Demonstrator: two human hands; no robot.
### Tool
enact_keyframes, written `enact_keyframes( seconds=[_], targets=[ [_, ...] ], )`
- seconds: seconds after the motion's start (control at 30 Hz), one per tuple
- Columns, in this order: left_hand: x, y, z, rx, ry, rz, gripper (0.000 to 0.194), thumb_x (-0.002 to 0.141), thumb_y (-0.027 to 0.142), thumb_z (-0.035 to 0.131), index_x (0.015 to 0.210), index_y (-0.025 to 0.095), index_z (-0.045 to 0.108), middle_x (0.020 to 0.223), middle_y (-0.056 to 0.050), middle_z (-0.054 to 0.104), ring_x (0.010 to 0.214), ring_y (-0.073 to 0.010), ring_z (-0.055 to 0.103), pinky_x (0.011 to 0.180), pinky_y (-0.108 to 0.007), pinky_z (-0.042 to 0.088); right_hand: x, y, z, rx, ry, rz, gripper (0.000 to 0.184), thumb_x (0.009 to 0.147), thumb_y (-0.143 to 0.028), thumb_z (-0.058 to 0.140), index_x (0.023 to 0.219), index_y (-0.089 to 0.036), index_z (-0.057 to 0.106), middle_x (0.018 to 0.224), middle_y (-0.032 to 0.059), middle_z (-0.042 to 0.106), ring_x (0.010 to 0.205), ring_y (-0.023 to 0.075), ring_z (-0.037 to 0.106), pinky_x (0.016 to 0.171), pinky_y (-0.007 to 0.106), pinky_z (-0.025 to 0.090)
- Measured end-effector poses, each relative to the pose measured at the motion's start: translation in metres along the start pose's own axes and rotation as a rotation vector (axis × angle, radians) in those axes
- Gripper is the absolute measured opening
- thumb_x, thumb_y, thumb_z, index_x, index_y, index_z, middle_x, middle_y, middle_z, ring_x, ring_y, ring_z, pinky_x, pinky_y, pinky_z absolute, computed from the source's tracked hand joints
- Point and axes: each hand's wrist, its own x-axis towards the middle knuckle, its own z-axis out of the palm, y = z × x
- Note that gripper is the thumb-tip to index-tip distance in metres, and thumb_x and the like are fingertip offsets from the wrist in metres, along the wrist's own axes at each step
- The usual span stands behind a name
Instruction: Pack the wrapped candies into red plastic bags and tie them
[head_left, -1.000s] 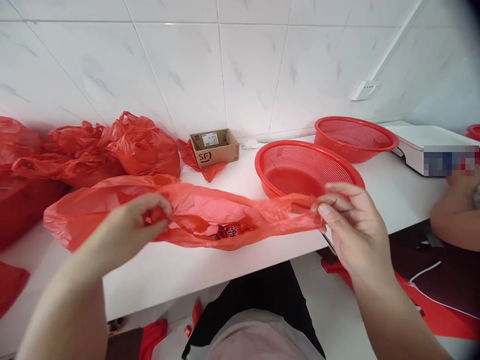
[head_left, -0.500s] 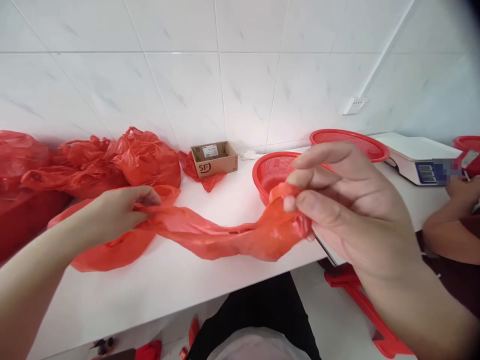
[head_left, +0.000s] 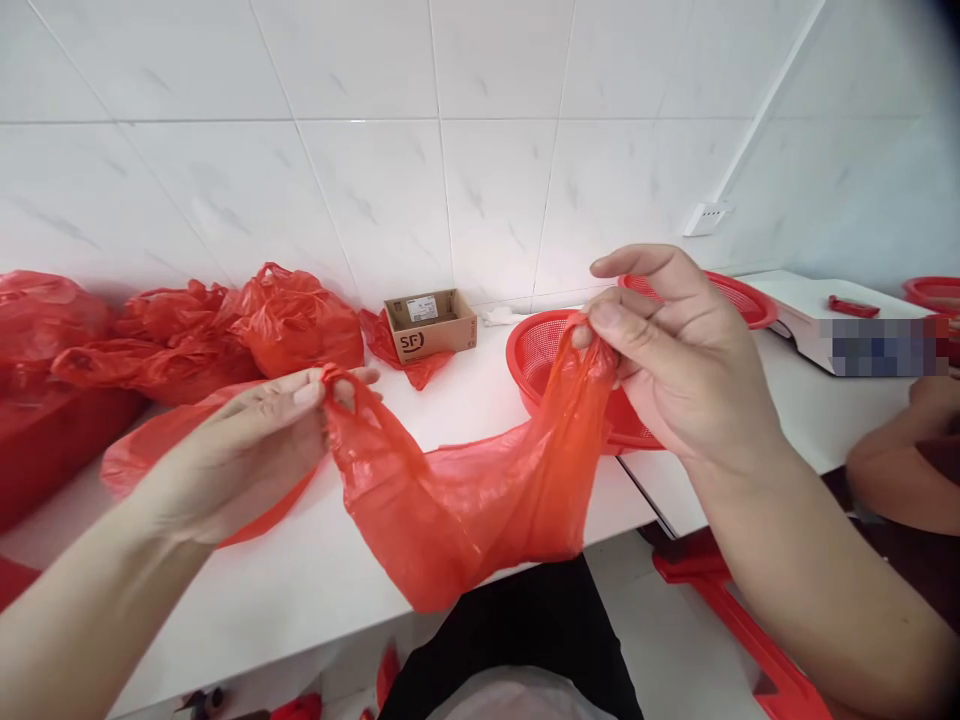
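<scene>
A thin red plastic bag (head_left: 465, 510) hangs between my two hands over the front edge of the white table (head_left: 300, 600). My left hand (head_left: 262, 430) pinches one of its handle loops between thumb and fingers. At the other side, my right hand (head_left: 667, 350) grips the gathered second handle with thumb and fingertips, its index finger raised. The bag sags in the middle and looks flat. Behind my right hand sits a red mesh basket (head_left: 529, 355), partly covered by the bag. Another red bag (head_left: 150, 450) lies on the table behind my left hand.
Filled red bags (head_left: 300, 320) are piled at the left by the tiled wall. A small cardboard box (head_left: 439, 325) stands at the back. To the right are a second red basket (head_left: 742, 300), a white scale (head_left: 810, 295) and another person's arm (head_left: 892, 450).
The bag has gone from a twisted, stretched strip to hanging spread by its handles. My right hand has moved slightly up and away. A small red packet now lies on the scale.
</scene>
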Motion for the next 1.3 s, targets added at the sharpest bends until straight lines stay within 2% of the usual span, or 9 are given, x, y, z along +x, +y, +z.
enact_keyframes(
  seconds=[0.27,0.43,0.53,0.67,0.8,0.9,1.07,1.17,1.3],
  targets=[
    [0.007,0.001,0.03,-0.289,0.067,0.303,0.023,0.089,0.02,0.057,0.109,0.029,0.064,0.096,0.004,0.065,0.094,-0.0136,0.064,0.081,-0.026,0.057,-0.003,0.0,-0.006,0.02,0.148,-0.064,0.016,0.091,-0.023,0.059,0.106,-0.03,0.058,0.076,-0.0036,0.062,0.061,0.0104,0.056,0.051,0.023,0.041],
    [0.019,-0.041,0.011,-0.275,0.239,-0.056,0.035,0.083,0.013,0.064,0.114,0.028,0.065,0.088,0.0,0.066,0.084,-0.0129,0.064,0.073,-0.022,0.055,0.007,0.044,-0.007,-0.016,0.012,0.191,0.018,0.086,-0.031,0.065,0.101,-0.022,0.059,0.079,-0.0011,0.065,0.064,0.0091,0.057,0.051,0.02,0.042],
    [0.026,-0.038,0.002,-0.261,0.315,-0.001,0.031,0.082,0.012,0.062,0.109,0.026,0.066,0.084,0.001,0.064,0.081,-0.0135,0.064,0.072,-0.023,0.056,0.02,0.045,-0.011,-0.052,0.035,0.177,0.019,0.086,-0.032,0.066,0.101,-0.022,0.059,0.081,-0.001,0.065,0.066,0.009,0.058,0.054,0.02,0.044],
    [0.032,-0.007,0.012,-0.136,0.128,0.071,0.037,0.083,0.013,0.063,0.116,0.028,0.062,0.078,0.001,0.063,0.073,-0.0149,0.065,0.072,-0.029,0.057,0.04,0.014,0.001,-0.12,-0.023,0.007,0.014,0.089,-0.026,0.062,0.103,-0.024,0.059,0.08,-0.0024,0.062,0.072,0.0105,0.062,0.061,0.023,0.047],
    [0.041,0.002,0.037,0.046,-0.24,-0.155,0.056,0.079,0.019,0.072,0.13,0.032,0.052,0.079,0.002,0.062,0.062,-0.0099,0.059,0.066,-0.026,0.054,0.054,-0.002,0.037,-0.151,-0.332,-0.008,0.01,0.09,-0.018,0.06,0.099,-0.02,0.06,0.078,-0.0018,0.063,0.076,0.0114,0.063,0.068,0.025,0.051],
    [0.048,-0.005,0.053,0.255,-0.476,-0.251,0.037,0.075,0.028,0.077,0.11,0.024,0.065,0.081,-0.001,0.065,0.07,-0.0133,0.062,0.066,-0.027,0.053,0.058,0.003,0.064,-0.142,-0.555,-0.011,0.007,0.089,-0.013,0.059,0.094,-0.018,0.06,0.079,-0.0017,0.064,0.076,0.0101,0.063,0.071,0.025,0.053],
    [0.053,-0.014,0.062,0.361,-0.365,-0.271,0.029,0.082,0.049,0.065,0.093,0.022,0.072,0.101,-0.007,0.068,0.077,-0.0173,0.064,0.059,-0.027,0.055,0.057,0.023,0.068,-0.162,-0.624,-0.022,0.019,0.09,-0.023,0.057,0.109,-0.024,0.058,0.096,-0.0006,0.064,0.07,0.0084,0.061,0.062,0.023,0.052],
    [0.053,-0.016,0.057,0.206,-0.256,-0.321,0.031,0.086,0.049,0.06,0.083,0.019,0.069,0.072,-0.002,0.063,0.055,-0.0106,0.055,0.051,-0.024,0.051,0.052,0.041,0.054,-0.268,-0.617,0.005,0.032,0.084,-0.024,0.065,0.115,-0.025,0.055,0.107,0.0016,0.061,0.085,0.0114,0.06,0.071,0.026,0.053],
    [0.053,-0.023,0.046,0.122,-0.279,-0.349,0.034,0.09,0.046,0.054,0.075,0.017,0.063,0.048,0.005,0.044,0.042,-0.0083,0.041,0.047,-0.023,0.045,0.033,0.052,0.045,-0.351,-0.538,0.098,0.016,0.086,-0.023,0.061,0.1,-0.021,0.054,0.091,0.0001,0.061,0.085,0.0127,0.059,0.076,0.031,0.05]
  ],
)
